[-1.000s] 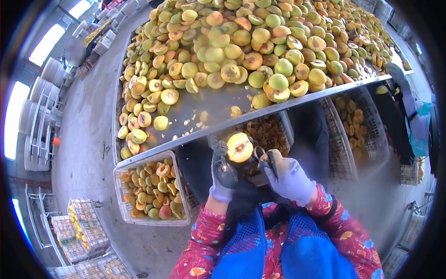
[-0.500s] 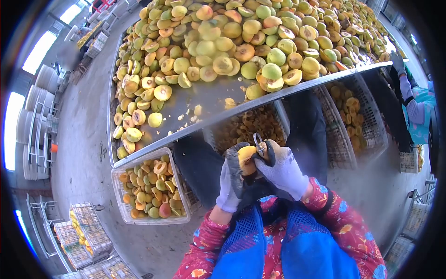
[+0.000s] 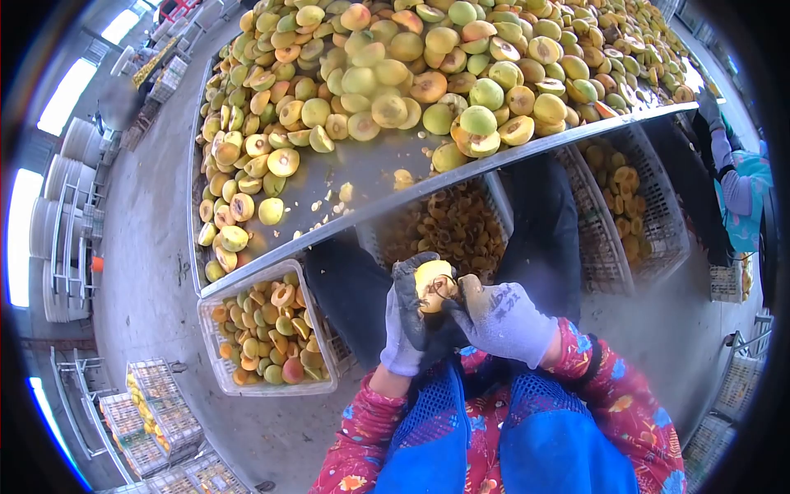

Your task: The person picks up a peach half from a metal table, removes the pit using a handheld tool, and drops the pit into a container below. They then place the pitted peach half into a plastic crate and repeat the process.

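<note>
Wrapped round a halved fruit [image 3: 434, 284], my left hand [image 3: 405, 309] holds it with the cut face and dark centre turned up. My right hand [image 3: 502, 317] is closed at the fruit's right side; the metal tool it grips is mostly hidden, with a thin dark part showing over the cut face. Both hands wear gloves, light purple with grey palms. Just beyond them, under the table edge, lies a crate of small brown pieces [image 3: 457, 226]. Many halved fruits [image 3: 395, 74] are heaped on the metal table [image 3: 362, 165].
A white crate of fruit halves [image 3: 271, 337] stands at the left below the table edge. More crates [image 3: 658, 214] stand at the right. A co-worker [image 3: 741, 193] is at the far right. Stacked crates [image 3: 160, 403] are at the lower left.
The fruit has turned so its cut face shows. My right hand has rotated, and the tool's metal loop that stood up above it is no longer visible.
</note>
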### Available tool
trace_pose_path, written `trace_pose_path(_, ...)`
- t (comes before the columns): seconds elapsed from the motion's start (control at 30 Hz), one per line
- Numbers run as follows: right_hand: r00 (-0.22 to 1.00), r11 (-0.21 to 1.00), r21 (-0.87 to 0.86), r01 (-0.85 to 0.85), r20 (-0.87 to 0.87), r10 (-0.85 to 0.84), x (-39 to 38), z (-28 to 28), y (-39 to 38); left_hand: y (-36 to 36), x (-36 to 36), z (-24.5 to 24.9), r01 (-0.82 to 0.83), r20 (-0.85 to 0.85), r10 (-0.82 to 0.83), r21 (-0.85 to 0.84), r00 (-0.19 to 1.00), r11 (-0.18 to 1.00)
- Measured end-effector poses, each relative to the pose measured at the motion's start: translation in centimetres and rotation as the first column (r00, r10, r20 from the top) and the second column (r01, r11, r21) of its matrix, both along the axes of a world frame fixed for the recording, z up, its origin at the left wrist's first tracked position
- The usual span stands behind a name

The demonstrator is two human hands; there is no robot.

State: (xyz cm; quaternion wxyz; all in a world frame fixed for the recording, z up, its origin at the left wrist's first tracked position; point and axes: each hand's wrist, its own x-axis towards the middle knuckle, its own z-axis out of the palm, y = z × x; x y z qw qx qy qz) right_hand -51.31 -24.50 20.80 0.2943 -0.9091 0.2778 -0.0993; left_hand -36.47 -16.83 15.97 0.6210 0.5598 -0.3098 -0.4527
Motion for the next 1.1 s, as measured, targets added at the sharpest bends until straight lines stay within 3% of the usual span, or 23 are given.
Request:
trace_pose_path(0.13,0.999,0.999,0.041,-0.034,0.025,0.033,0.0,-0.7,0.0,0.0,-0.3,0.6,-0.063,0.209,0.061,-0.001,0.976,0.998)
trace_pose_path(0.2,0.994,0.995,0.085,-0.057,0.095,0.049,0.0,-1.9,-0.1,-0.1,-0.5,-0.3,-0.136,0.017,0.135,0.025,0.991,0.99)
trace_pose_path(0.27,0.977,0.985,0.14,-0.102,0.198,0.073,0.3,-3.1,-0.3,-0.1,-1.0,-0.2,-0.179,0.003,0.179,0.044,0.984,0.983)
trace_pose_path(0.33,0.973,0.897,0.423,-0.126,0.23,0.028,0.0,-1.6,-0.7,-0.2,-1.3,-0.7,-0.204,0.017,0.204,0.033,0.979,0.978)
trace_pose_path(0.4,0.988,0.643,0.763,-0.064,0.139,-0.066,0.0,0.5,-1.3,-0.2,-1.3,-0.7,-0.175,0.122,0.175,-0.015,0.977,0.985)
trace_pose_path(0.47,0.989,0.158,0.981,0.113,-0.096,-0.112,0.1,1.5,-2.0,-0.5,-1.4,0.6,-0.149,0.268,0.165,-0.078,0.949,0.986)
trace_pose_path(0.5,0.99,-0.019,0.999,0.048,-0.05,-0.131,0.0,0.8,-1.9,-0.4,-1.4,0.7,-0.139,0.335,0.165,-0.101,0.928,0.985)
trace_pose_path(0.57,0.98,-0.36,0.928,-0.099,0.028,-0.196,-0.5,-1.1,-1.8,-0.3,-1.2,0.9,-0.11,0.464,0.164,-0.142,0.871,0.984)
trace_pose_path(0.67,0.973,-0.732,0.652,-0.197,0.038,-0.228,-1.0,-2.7,-2.0,-0.7,-0.3,-0.6,0.003,0.072,0.004,-0.1,0.997,0.995)
trace_pose_path(0.7,0.971,-0.824,0.519,-0.226,0.05,-0.234,-1.0,-3.4,-2.0,-0.6,-0.1,-1.1,0.026,0.04,-0.022,-0.088,0.999,0.996)
trace_pose_path(0.77,0.973,-0.782,0.587,-0.211,0.049,-0.225,-1.3,-3.5,-1.9,-0.6,0.1,-1.6,0.071,-0.023,-0.073,-0.065,0.997,0.995)
trace_pose_path(0.83,0.978,-0.669,0.723,-0.172,0.045,-0.203,-1.4,-2.6,-1.9,-0.1,0.0,-1.1,0.107,0.106,-0.1,-0.062,0.989,0.992)
trace_pose_path(0.9,0.975,-0.742,0.636,-0.212,0.092,-0.2,-1.7,-3.4,-1.8,0.0,0.5,-1.1,0.183,0.232,-0.154,-0.112,0.961,0.977)
trace_pose_path(1.03,0.966,-0.924,0.297,-0.242,0.159,-0.202,-1.3,-4.5,-2.0,-0.4,0.3,0.0,0.164,0.066,-0.16,-0.057,0.985,0.985)
trace_pose_path(1.07,0.96,-0.9,0.341,-0.272,0.159,-0.231,-1.2,-4.3,-2.1,-0.9,0.0,1.7,0.162,0.333,-0.131,-0.069,0.934,0.984)
trace_pose_path(1.1,0.954,-0.903,0.315,-0.291,0.162,-0.251,-1.0,-4.2,-2.2,-1.2,0.0,1.9,0.125,0.251,-0.106,-0.062,0.962,0.99)
